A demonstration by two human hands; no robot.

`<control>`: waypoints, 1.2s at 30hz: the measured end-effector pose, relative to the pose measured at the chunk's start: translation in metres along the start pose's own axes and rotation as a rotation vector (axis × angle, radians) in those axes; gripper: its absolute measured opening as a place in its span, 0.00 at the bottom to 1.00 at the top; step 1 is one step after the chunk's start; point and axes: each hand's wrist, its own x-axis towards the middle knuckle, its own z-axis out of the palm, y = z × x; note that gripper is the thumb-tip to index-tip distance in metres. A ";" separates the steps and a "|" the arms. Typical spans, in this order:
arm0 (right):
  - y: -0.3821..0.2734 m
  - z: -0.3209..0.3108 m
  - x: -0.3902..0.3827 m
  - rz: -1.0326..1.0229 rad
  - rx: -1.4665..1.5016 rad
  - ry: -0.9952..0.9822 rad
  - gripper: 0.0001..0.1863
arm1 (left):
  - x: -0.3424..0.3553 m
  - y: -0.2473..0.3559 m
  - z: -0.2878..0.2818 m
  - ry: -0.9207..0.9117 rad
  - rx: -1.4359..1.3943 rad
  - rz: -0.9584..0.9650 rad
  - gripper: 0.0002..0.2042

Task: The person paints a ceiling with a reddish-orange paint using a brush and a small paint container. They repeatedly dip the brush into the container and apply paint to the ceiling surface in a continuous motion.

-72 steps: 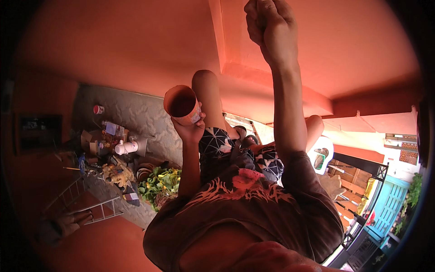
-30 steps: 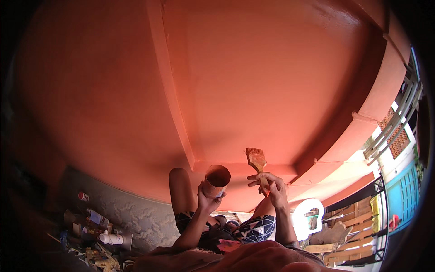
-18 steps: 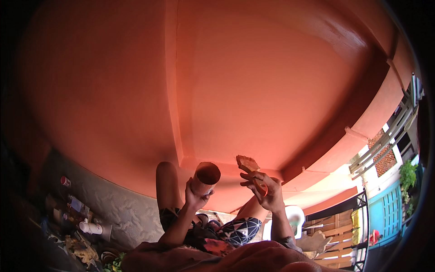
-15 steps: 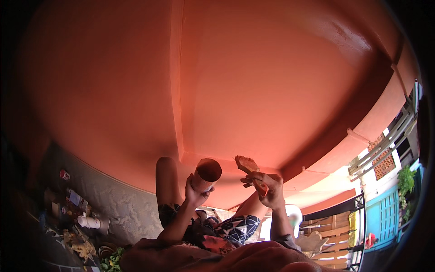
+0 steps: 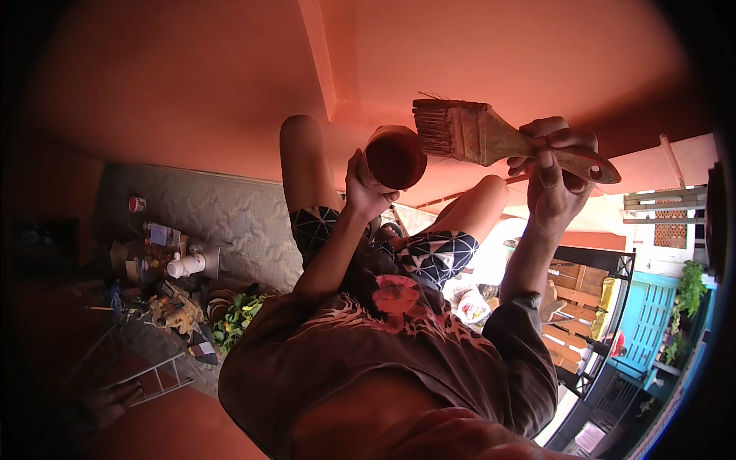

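In my left hand [image 5: 363, 192] is a round paint cup [image 5: 394, 159], its mouth facing up toward me and its inside dark reddish; my fingers wrap round its side. My right hand [image 5: 563, 180] grips the wooden handle of a wide flat paintbrush [image 5: 475, 132], held level at the right of the cup. The brush's reddish bristles point left, just above and beside the cup's rim, apart from it. Paint coats the bristles and the ferrule. Beyond both hands is an orange-red painted surface [image 5: 491, 54] with a raised ridge [image 5: 316, 46].
At the left, on the grey patterned floor [image 5: 253, 230], are a small red-and-white tub [image 5: 136, 204], a white container [image 5: 186, 265], boxes and green leaves [image 5: 239, 316]. A metal ladder [image 5: 165, 377] lies lower left. Wooden slats [image 5: 575, 307] and a turquoise gate [image 5: 648, 307] stand at the right.
The paintbrush has come up and closer, turning so its bristles point left toward the cup. The cup has risen too. My view has tilted down, showing more of my shirt and the floor.
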 end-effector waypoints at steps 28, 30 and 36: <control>0.033 0.056 0.000 0.280 -0.522 -0.693 0.08 | 0.000 0.001 0.020 -0.036 -0.014 0.135 0.31; 0.034 0.059 0.002 0.293 -0.505 -0.707 0.09 | -0.002 0.001 0.019 -0.040 0.008 0.141 0.29; 0.042 0.063 0.003 0.304 -0.465 -0.844 0.15 | 0.004 0.001 0.001 -0.137 -0.018 0.143 0.26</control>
